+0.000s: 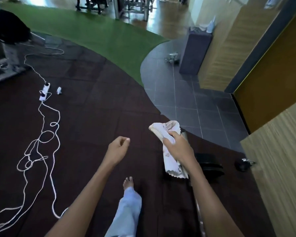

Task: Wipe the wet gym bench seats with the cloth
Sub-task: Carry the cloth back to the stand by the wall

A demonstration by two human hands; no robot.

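Observation:
My right hand point(177, 145) grips a crumpled white cloth point(162, 130) in mid-air; the cloth sticks out above the fist and hangs down below it. My left hand point(119, 145) is held out in front of me, fingers loosely curled with nothing in them. Just beyond and below my right forearm sits a black padded piece of gym equipment point(210, 165) on a metal bar point(200, 218), partly hidden by my arm. I cannot see a whole bench seat.
A long white cable point(46, 134) loops over the dark rubber floor to a power strip point(44, 91) on the left. A grey bin point(194, 52) stands by the wood-panelled wall point(278, 168) on the right. Green turf point(99, 36) lies ahead. My bare foot point(128, 183) is stepping forward.

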